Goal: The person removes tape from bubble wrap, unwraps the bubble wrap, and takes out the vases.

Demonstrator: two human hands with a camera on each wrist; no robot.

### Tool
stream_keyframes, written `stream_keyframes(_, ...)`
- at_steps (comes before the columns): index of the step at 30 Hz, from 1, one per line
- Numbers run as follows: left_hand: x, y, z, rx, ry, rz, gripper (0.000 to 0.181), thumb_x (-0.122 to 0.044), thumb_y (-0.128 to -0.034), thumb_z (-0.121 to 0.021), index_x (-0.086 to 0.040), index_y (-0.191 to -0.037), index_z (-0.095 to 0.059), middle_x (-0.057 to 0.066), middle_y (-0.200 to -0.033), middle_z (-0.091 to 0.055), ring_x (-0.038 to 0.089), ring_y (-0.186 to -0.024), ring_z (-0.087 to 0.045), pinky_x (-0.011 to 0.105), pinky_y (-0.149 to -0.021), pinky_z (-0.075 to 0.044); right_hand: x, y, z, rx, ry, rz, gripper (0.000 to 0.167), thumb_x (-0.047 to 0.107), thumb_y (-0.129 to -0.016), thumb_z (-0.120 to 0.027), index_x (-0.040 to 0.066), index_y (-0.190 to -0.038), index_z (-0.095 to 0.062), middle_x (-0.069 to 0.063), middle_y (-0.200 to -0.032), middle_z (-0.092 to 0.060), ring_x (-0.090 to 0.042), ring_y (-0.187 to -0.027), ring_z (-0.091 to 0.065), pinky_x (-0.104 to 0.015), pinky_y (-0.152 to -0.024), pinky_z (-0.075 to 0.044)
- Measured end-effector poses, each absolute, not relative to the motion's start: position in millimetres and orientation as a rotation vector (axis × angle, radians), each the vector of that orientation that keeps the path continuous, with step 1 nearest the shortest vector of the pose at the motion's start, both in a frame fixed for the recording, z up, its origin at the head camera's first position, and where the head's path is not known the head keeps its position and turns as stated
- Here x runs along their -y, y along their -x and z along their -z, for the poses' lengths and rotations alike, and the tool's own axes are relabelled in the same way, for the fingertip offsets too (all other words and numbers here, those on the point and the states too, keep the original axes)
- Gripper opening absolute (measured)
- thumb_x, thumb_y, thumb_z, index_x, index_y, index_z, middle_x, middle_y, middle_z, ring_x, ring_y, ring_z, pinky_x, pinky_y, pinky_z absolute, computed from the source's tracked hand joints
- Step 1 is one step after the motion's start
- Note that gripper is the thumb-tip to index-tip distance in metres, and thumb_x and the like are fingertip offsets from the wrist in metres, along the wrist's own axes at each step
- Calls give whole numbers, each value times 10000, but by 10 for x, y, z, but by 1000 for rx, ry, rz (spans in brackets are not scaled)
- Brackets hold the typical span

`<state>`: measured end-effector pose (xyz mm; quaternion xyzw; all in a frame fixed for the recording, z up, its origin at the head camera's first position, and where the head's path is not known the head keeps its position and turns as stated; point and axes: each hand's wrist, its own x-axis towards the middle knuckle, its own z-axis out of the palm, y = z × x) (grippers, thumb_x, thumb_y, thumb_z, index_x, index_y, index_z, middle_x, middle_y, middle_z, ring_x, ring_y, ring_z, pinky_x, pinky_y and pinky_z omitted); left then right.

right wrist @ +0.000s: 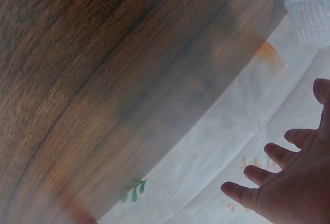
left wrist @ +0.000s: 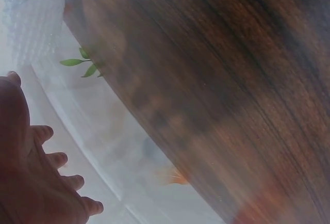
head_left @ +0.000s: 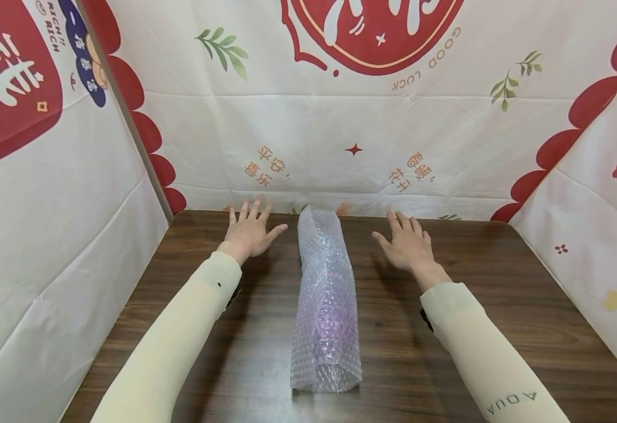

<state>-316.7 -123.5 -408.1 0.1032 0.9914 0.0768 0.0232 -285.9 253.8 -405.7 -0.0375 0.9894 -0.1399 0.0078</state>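
Note:
A long bundle of clear bubble wrap [head_left: 326,299] lies lengthwise on the dark wooden table, with a pinkish-purple tint showing through its nearer half. What is inside cannot be made out. To its left, my left hand [head_left: 247,232] is spread over the far part of the table, fingers straight and holding nothing. On the other side, my right hand [head_left: 407,244] is likewise spread, apart from the bundle. Both wrist views show the palms and outstretched fingers, with a corner of the bubble wrap [left wrist: 36,17] at the upper left in the left one and bubble wrap [right wrist: 309,15] at the upper right in the other.
The wooden table [head_left: 477,305] ends at a white printed cloth [head_left: 308,135] hanging along its far edge. Similar cloths stand at the left side [head_left: 91,194] and the right side [head_left: 593,200]. Cream sleeves [head_left: 181,329] cover both forearms.

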Motion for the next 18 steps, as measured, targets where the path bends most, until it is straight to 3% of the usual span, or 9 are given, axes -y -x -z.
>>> stream_keyframes(18, 1143, 2965, 4017, -3051, -406, -289, 856, -793, -994, -226, -306, -1679, -58, 40, -1763, 51, 337, -1622, 100, 667, -1271, 59, -2456, 2676, 4026, -3089, 213, 402, 806, 588, -1079, -377, 171, -1681, -42, -169, -1745, -56, -498, -1578, -41, -746, -1219, -102)
